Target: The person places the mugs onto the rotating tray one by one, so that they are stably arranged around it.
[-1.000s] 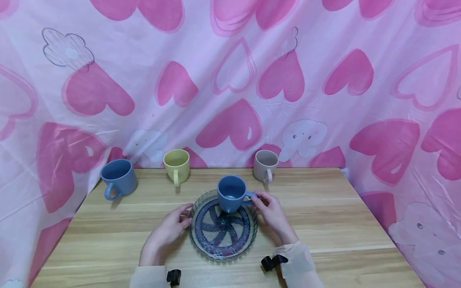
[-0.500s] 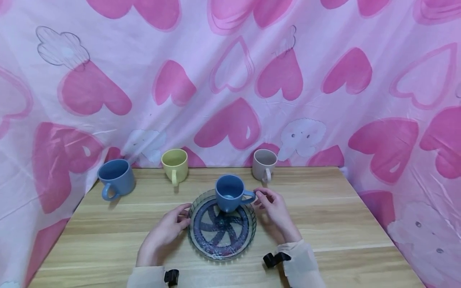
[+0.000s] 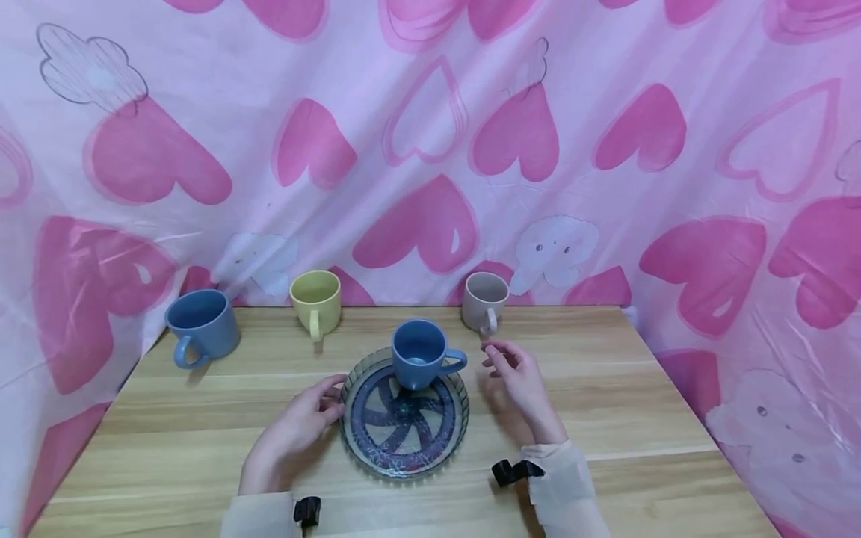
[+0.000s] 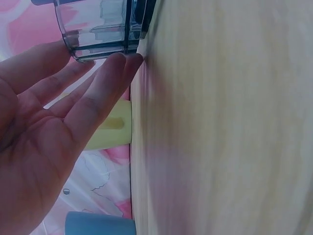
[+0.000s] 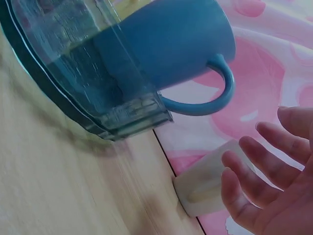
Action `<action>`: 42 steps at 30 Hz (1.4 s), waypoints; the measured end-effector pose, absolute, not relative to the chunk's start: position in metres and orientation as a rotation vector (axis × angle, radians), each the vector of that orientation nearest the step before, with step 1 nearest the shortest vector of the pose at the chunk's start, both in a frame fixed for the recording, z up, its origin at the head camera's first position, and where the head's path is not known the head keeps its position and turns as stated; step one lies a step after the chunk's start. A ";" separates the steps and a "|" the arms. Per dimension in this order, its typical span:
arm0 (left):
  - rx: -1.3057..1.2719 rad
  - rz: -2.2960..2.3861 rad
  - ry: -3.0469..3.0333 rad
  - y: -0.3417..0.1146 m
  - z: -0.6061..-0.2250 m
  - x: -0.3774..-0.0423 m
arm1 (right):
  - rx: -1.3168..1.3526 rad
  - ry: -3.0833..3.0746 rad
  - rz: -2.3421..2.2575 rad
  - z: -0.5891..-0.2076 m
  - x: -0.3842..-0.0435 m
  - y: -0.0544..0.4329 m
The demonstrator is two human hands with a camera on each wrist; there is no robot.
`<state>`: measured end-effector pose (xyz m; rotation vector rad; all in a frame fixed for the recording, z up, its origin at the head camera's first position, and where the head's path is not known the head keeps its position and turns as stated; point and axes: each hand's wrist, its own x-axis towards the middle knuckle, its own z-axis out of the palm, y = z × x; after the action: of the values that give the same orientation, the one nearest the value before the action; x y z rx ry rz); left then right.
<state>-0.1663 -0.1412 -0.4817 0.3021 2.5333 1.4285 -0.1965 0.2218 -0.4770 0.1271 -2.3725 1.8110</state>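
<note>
A blue mug point(image 3: 415, 359) stands in a round, clear glass dish point(image 3: 463, 426) with a ribbed wall, near its far side. The mug's handle points right. My left hand point(image 3: 297, 422) has its fingertips at the dish's left wall, and in the left wrist view those fingers point(image 4: 105, 81) reach to the glass with little bend. To the right of the mug, my right hand point(image 3: 523, 381) holds nothing. Its loosely bent fingers point(image 5: 266, 159) are apart from the mug handle point(image 5: 227, 93) in the right wrist view. A dark pinwheel pattern shows through the dish's bottom.
Along the back of the wooden table point(image 3: 646, 478) stand a second blue mug point(image 3: 211, 329) at left, a yellow mug point(image 3: 323, 302) and a grey-beige mug point(image 3: 480, 302), the latter beyond my right hand. A pink heart-print cloth point(image 3: 551, 194) hangs close behind and around the table.
My right hand has let go of the blue mug's handle and drawn off to the right. The mug stays in the dish, my left hand stays at its wall, and the head view has shifted slightly.
</note>
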 end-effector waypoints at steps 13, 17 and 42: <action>0.283 1.439 2.529 -0.140 -0.481 -0.165 | -0.170 -2.239 1.846 -0.479 -0.215 0.235; 0.290 1.438 2.522 -0.141 -0.480 -0.164 | -0.236 -2.181 1.876 -0.481 -0.226 0.235; 0.266 1.465 2.407 -0.138 -0.480 -0.161 | -0.323 -2.215 1.777 -0.488 -0.263 0.218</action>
<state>-0.1613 -0.1378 -0.4802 0.2664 2.4066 1.4652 -0.2629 0.2177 -0.4879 -0.3230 -2.2150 1.7769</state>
